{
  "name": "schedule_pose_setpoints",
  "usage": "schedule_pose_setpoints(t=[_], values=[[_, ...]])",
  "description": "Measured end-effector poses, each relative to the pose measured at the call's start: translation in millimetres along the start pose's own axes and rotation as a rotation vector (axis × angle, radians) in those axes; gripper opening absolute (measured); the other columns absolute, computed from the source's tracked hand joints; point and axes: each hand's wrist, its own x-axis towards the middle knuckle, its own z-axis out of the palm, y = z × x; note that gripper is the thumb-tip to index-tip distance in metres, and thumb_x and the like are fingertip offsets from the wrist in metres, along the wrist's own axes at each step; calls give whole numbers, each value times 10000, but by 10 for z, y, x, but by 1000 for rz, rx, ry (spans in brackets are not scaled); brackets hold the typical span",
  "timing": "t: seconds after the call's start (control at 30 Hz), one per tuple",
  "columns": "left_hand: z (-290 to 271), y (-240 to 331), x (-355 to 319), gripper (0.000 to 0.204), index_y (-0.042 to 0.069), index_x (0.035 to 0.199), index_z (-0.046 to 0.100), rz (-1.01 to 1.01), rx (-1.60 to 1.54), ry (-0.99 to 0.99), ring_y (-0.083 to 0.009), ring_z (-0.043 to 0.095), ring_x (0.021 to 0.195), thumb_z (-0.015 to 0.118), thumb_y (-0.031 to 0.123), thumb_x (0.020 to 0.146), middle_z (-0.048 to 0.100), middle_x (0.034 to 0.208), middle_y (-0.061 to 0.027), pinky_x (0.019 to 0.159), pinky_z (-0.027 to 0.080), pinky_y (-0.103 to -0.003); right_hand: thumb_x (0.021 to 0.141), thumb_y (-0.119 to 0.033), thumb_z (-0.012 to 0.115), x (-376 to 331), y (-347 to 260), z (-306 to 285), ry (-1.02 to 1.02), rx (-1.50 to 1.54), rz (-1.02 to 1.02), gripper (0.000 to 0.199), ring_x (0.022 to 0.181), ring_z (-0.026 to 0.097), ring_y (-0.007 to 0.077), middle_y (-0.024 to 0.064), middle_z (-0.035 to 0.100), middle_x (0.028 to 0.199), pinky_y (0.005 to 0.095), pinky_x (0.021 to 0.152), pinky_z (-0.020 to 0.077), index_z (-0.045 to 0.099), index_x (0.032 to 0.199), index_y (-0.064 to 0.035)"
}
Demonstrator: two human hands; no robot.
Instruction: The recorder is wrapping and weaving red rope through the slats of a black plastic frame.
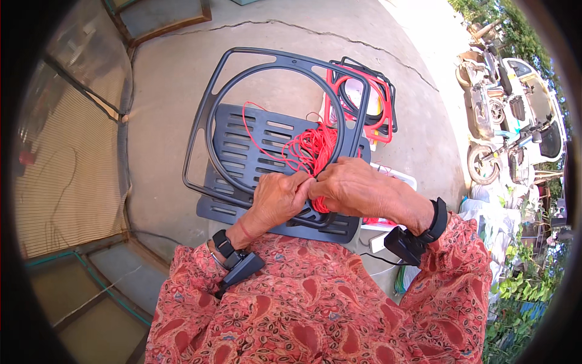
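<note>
My left hand [277,197] and my right hand [351,185] meet at the near side of a black frame [294,61], a round ring inside a squarish tube outline. Both are closed, thumbs and fingertips pressed together where a tangled bundle of red cord [315,145] passes the ring. A loose strand loops out to the left across the ring's opening. The exact pinch point is hidden by my fingers. Beneath the frame lies a dark slatted plastic board [327,232], in front of my body.
Beyond the board to the right lie red and black frames [379,134] on the concrete floor [176,79]. A white tray [405,176] with red material sits by my right wrist. A mesh panel [66,176] stands left; motorbikes [483,164] and a car [548,136] stand far right.
</note>
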Motion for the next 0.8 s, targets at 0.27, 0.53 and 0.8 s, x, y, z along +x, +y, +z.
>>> schedule_pose_setpoints(t=[0.27, 0.53, 0.8], values=[[-17, 32, 35, 257, 93, 763, 648, -46, -17, -85, -386, 604, 538, 614, 284, 933, 594, 572, -158, 491, 467, -486, 784, -148, 631, 26, 32, 438, -47, -411, 18, 46, 687, 687, 235, 54, 685, 705, 372, 704, 485, 663, 812, -130], [-87, 1, 26, 214, 75, 784, 648, -29, -16, -84, -407, 618, 598, 636, 265, 884, 600, 597, -176, 547, 485, -504, 829, -151, 640, -71, -161, 59, 125, 500, 157, 207, 565, 596, 167, 17, 605, 611, 303, 549, 462, 697, 973, -14], [-11, -57, 8, 103, 64, 775, 632, -89, -37, -59, -423, 612, 608, 624, 167, 787, 602, 616, -199, 562, 484, -518, 905, -189, 675, -24, -145, 305, 551, 1221, 409, 390, 673, 509, 23, -52, 566, 718, 215, 625, 426, 601, 1251, -27]])
